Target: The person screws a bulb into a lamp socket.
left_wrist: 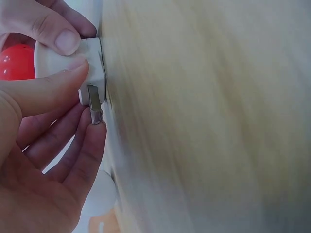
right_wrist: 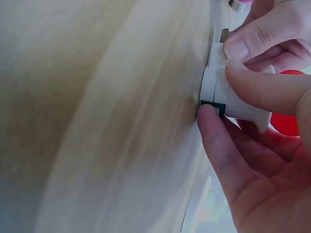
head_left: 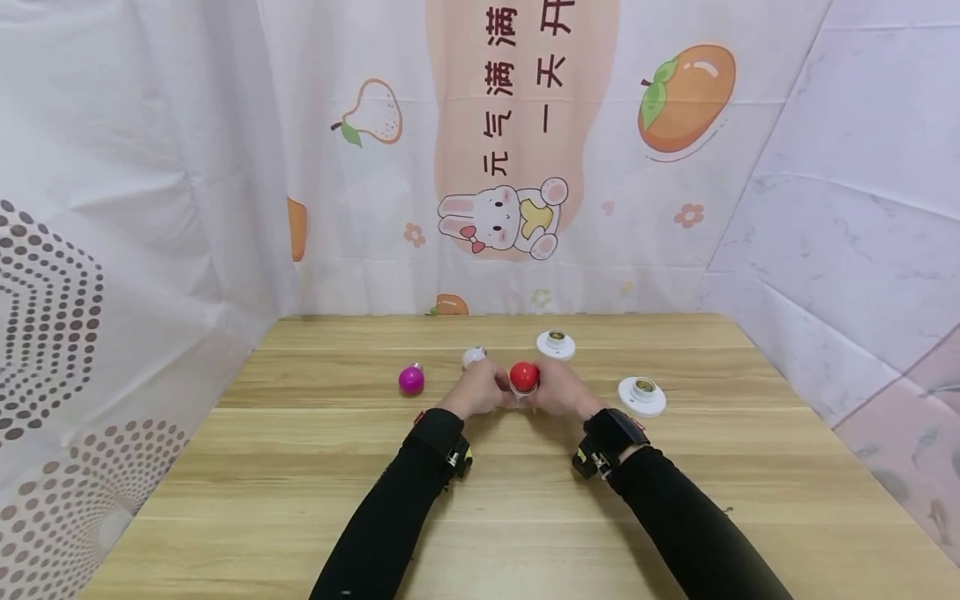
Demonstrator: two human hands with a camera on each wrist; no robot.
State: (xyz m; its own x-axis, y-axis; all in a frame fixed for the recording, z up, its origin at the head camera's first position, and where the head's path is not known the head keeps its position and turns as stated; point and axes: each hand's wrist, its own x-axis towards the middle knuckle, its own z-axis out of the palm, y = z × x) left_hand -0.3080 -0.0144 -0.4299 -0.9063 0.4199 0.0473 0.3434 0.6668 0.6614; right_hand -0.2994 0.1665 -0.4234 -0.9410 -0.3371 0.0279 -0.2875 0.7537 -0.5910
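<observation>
Your left hand (head_left: 474, 390) and right hand (head_left: 561, 388) pinch the white plastic lamp socket (left_wrist: 68, 60) holding the red round bulb (head_left: 524, 376) on the wooden bench (head_left: 300, 467), fingers (right_wrist: 252, 41) curled round its base.

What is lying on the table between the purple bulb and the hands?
In the head view, a white bulb lies between the purple bulb and the left hand.

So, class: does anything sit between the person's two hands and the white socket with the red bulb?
Nothing visible: the left hand and right hand both already pinch the white socket directly, the red bulb in its top.
</observation>
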